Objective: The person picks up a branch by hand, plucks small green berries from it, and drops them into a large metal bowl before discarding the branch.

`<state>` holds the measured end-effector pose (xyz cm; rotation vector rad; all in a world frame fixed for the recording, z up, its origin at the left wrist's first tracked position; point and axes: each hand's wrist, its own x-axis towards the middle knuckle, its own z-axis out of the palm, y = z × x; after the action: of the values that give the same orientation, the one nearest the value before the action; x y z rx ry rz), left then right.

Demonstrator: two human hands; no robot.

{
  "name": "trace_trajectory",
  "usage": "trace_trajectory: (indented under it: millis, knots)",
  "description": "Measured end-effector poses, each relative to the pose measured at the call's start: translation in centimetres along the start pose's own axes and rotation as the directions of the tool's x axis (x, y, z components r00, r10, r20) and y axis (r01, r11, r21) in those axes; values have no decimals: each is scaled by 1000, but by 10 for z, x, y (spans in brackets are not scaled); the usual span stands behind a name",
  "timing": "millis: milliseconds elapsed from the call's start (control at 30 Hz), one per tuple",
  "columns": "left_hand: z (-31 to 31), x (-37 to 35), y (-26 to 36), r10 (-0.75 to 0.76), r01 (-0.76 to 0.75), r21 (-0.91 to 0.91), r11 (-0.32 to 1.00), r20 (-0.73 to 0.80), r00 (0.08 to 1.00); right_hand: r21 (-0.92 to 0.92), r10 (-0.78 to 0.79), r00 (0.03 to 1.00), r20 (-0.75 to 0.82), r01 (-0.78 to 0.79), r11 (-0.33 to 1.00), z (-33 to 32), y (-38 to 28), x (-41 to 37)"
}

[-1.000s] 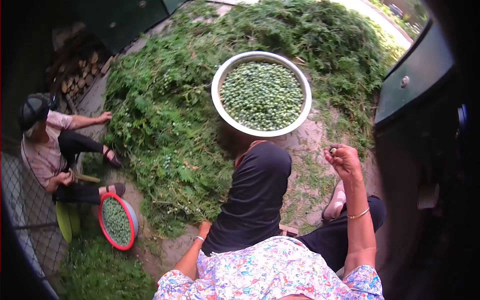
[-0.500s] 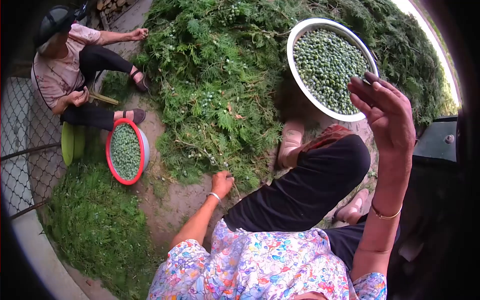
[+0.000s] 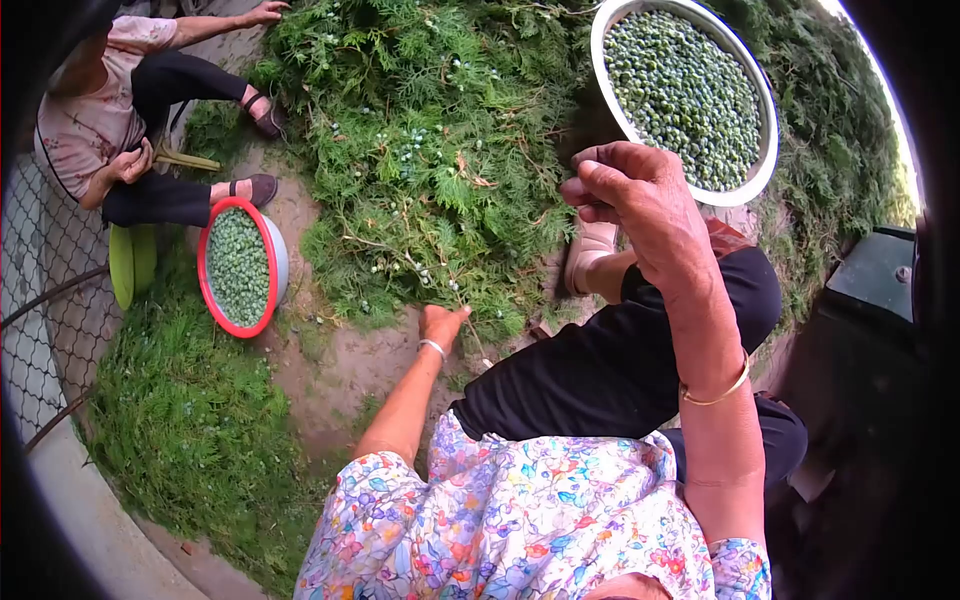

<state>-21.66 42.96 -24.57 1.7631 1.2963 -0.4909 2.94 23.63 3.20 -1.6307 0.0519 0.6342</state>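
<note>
My left hand (image 3: 441,326) is closed at the near edge of the green pile, its thumb and fingers on a thin conifer branch (image 3: 408,258) that carries a few small pale berries. The fingers themselves are partly hidden. My right hand (image 3: 640,195) is in the air beside the white basin (image 3: 600,62), which is heaped with round green berries (image 3: 685,100). Its fingers are half bent, with gaps between them, and nothing shows in them. The large heap of cut conifer branches (image 3: 420,140) lies in front of both hands.
Another person (image 3: 95,130) sits at the upper left, one hand stretched to the heap. Near their feet stands a red-rimmed basin (image 3: 204,285) of berries. Loose greenery (image 3: 190,430) covers the ground at lower left, beside a wire fence (image 3: 50,260). A dark green box (image 3: 875,275) stands at right.
My right hand has left the basin's rim, moving left and closer to the heap, its fingers bending. The whole view has shifted slightly; my left hand stays by the branch.
</note>
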Motion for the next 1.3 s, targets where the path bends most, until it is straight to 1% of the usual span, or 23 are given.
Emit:
trace_trajectory:
  millis: [33, 100, 167, 233, 267, 300, 333, 367, 433, 467, 500, 567, 767, 833, 900, 933, 967, 1033, 1067, 1100, 1167, 1200, 1300]
  knots:
    - [8, -6, 5, 50, -42, 221, 974, -32, 998, -1, -2, 1000, -5, 2, 1000, 0, -1, 0]
    - [17, -8, 10, 6, -2, 224, 975, -13, 1000, -53, 34, 998, -47, -36, 998, 0, -1, -1]
    - [36, 9, -9, 125, -59, 301, 952, -204, 971, -83, 16, 999, -52, -21, 996, -2, 1, 0]
    - [40, 42, -45, 179, -105, 315, 943, -214, 960, -113, -8, 999, -45, 3, 994, -2, 4, 0]
    - [38, 54, -62, 143, -118, 121, 986, -223, 964, -118, -17, 999, -40, 12, 993, -4, 6, -1]
    - [24, 40, -41, 110, -130, -76, 989, -227, 968, -120, -28, 999, -34, 24, 992, -4, 5, -2]
    - [14, 18, -20, -111, 38, -575, 817, -92, 990, -74, -43, 998, -44, 40, 996, -1, 1, -7]
    - [4, 8, -7, -103, 26, -578, 815, -102, 989, -70, -55, 998, -40, 52, 996, -2, 0, -8]
    - [-8, -1, 6, -190, 128, -642, 756, -27, 981, -90, -19, 1000, 7, 20, 996, -7, 2, -10]
    - [-17, -5, 9, -101, 67, -594, 802, -25, 995, -24, -23, 1000, 4, 24, 999, -7, 1, -12]
    - [-23, -10, 12, -91, 55, -595, 802, -31, 995, -20, -35, 999, 3, 35, 999, -7, -1, -17]
    - [-35, -29, 27, 37, -53, -582, 812, -38, 999, 61, -4, 1000, 28, 2, 998, -9, -8, -31]
    - [-58, -86, 61, 188, -188, -685, 704, -77, 979, 118, -89, 990, 108, 76, 990, -23, -27, -94]
    - [-65, -98, 66, 208, -229, -670, 706, -113, 972, 130, -151, 979, 133, 134, 982, -31, -29, -116]
    - [-74, -97, 60, 298, -386, -524, 759, -248, 922, 170, -170, 980, 99, 152, 974, -37, -26, -136]
    - [-77, -72, 38, 506, -605, -226, 763, -372, 778, 195, -167, 983, 76, 149, 969, -41, -22, -145]
    - [-87, -76, 42, 519, -617, -223, 755, -372, 770, 221, -163, 985, 55, 147, 964, -44, -18, -153]
    - [-101, -86, 50, 636, -690, 70, 720, -463, 617, 291, -183, 982, 54, 160, 943, -51, -7, -169]
    - [-111, -109, 65, 693, -674, 222, 704, -423, 584, 310, -170, 983, 64, 142, 940, -53, -3, -177]
    - [-120, -124, 74, 701, -681, 229, 696, -422, 575, 330, -160, 984, 76, 126, 935, -55, 0, -183]
    - [-138, -149, 90, 850, -670, 532, 518, -231, 473, 355, -176, 982, 66, 142, 924, -56, 11, -193]
    - [-146, -163, 101, 838, -645, 550, 530, -222, 499, 358, -169, 983, 70, 133, 924, -57, 16, -196]
    - [-166, -188, 122, 849, -643, 572, 508, -207, 487, 358, -172, 983, 68, 137, 924, -55, 29, -202]
